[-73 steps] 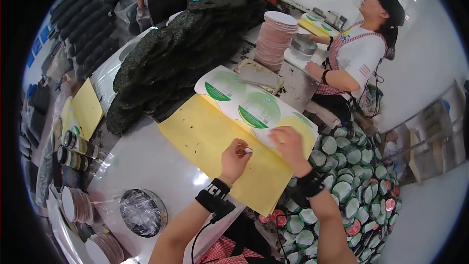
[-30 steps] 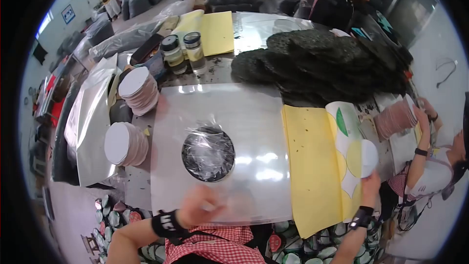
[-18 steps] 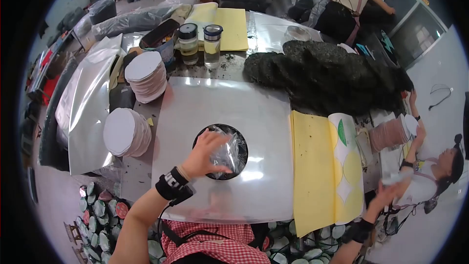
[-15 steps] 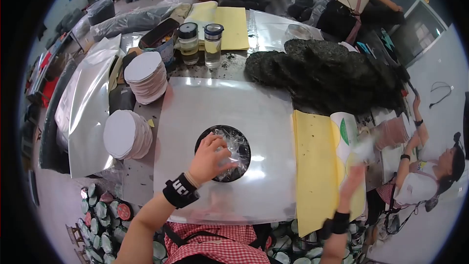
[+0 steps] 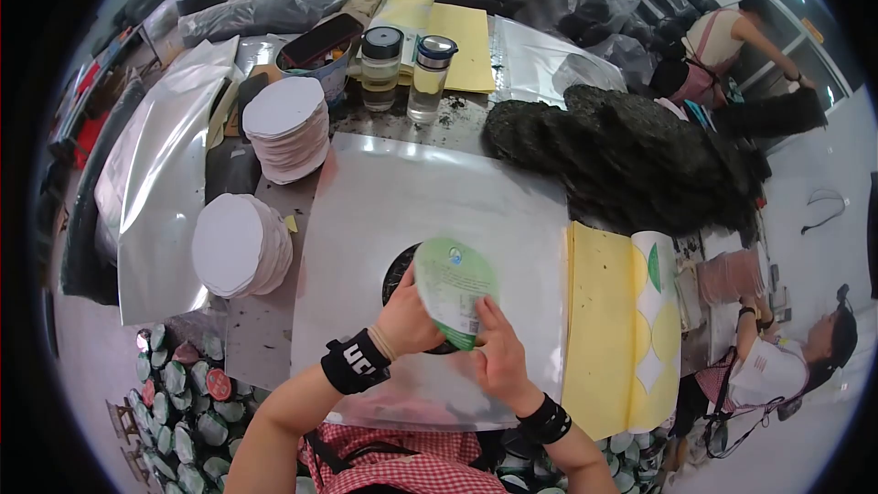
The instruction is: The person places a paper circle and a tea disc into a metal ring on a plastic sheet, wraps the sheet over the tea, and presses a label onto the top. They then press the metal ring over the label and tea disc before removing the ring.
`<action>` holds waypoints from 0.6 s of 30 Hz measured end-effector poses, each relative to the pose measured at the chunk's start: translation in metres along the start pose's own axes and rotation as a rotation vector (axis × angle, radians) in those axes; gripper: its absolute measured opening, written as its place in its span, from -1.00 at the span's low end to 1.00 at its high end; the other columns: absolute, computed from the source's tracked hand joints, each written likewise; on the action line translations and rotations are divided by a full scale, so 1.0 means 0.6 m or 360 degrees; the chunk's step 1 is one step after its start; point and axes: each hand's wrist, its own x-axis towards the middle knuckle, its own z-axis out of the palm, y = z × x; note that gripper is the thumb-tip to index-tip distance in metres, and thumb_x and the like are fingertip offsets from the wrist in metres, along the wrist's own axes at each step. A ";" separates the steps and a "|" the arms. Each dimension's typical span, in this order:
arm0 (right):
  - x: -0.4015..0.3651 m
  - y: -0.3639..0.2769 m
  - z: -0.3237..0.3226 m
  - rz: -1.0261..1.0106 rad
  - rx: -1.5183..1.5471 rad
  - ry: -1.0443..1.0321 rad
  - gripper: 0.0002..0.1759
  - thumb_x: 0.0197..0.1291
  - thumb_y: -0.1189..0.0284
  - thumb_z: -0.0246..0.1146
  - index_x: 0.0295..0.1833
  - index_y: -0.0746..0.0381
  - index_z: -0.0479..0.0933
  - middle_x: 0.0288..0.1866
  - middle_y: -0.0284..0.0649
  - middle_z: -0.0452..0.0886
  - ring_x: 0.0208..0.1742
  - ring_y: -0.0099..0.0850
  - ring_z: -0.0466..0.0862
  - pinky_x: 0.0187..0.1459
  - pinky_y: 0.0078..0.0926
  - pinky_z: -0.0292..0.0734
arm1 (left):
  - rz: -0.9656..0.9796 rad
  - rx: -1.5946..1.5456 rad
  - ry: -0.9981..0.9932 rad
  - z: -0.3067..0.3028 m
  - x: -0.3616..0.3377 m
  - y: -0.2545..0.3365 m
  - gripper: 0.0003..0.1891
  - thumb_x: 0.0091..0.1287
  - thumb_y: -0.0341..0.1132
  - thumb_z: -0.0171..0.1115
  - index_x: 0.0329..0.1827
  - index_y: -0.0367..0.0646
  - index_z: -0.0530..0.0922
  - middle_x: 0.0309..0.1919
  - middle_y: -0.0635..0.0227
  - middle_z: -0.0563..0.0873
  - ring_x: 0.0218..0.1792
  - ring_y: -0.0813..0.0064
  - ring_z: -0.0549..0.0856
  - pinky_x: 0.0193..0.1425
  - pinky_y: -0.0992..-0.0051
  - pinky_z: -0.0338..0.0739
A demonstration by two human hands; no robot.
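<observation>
A round green printed label (image 5: 457, 279) is tilted up over the middle of the table. My right hand (image 5: 501, 357) grips its lower right edge. My left hand (image 5: 409, 322) is against the label's left side; its fingers are mostly hidden behind it. Underneath lies a dark round disc (image 5: 395, 273), partly covered by the label and my hands. The disc rests on a shiny silvery sheet (image 5: 366, 192).
Two stacks of white paper rounds, a near stack (image 5: 236, 247) and a far stack (image 5: 285, 119), stand at left. Dark seaweed-like rounds (image 5: 631, 155) are piled back right. Yellow paper (image 5: 599, 329) lies right, beside more labels (image 5: 657, 348). Two lidded jars stand behind. Two people are at right.
My right hand has come in from the label pile at right, bringing a green label over the disc. My left hand has shifted slightly right. The head view has moved a little.
</observation>
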 end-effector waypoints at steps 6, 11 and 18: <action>0.031 -0.027 -0.011 0.0182 -0.0216 -0.0372 -0.59 0.27 0.15 0.31 -0.11 0.30 0.45 0.37 0.19 0.48 0.41 0.09 0.47 0.49 0.01 0.24 | 0.0025 0.0042 0.0013 -0.008 0.003 0.006 -0.45 0.28 0.04 0.25 0.28 -0.02 0.60 0.29 0.20 0.62 0.40 0.13 0.48 0.57 -0.03 0.11; 0.057 0.030 -0.009 0.0073 0.0108 -0.0187 -0.24 0.33 -0.07 0.17 0.30 0.41 0.32 0.50 0.22 0.29 0.55 0.08 0.27 0.54 0.08 0.07 | 0.0076 0.0011 0.0043 -0.010 0.009 0.006 -0.38 0.29 0.05 0.24 0.37 -0.04 0.51 0.35 0.13 0.56 0.45 0.07 0.43 0.59 -0.04 0.06; 0.104 0.050 0.082 -0.0080 0.0081 -0.0239 -0.05 0.41 -0.15 -0.01 0.64 0.31 0.02 0.68 0.18 -0.07 0.67 0.15 -0.03 0.56 0.24 -0.19 | -0.0212 -0.1054 0.0525 -0.077 -0.074 -0.036 -0.36 0.34 -0.20 0.27 0.44 -0.28 0.33 0.33 0.05 0.50 0.28 0.07 0.56 0.43 0.12 0.33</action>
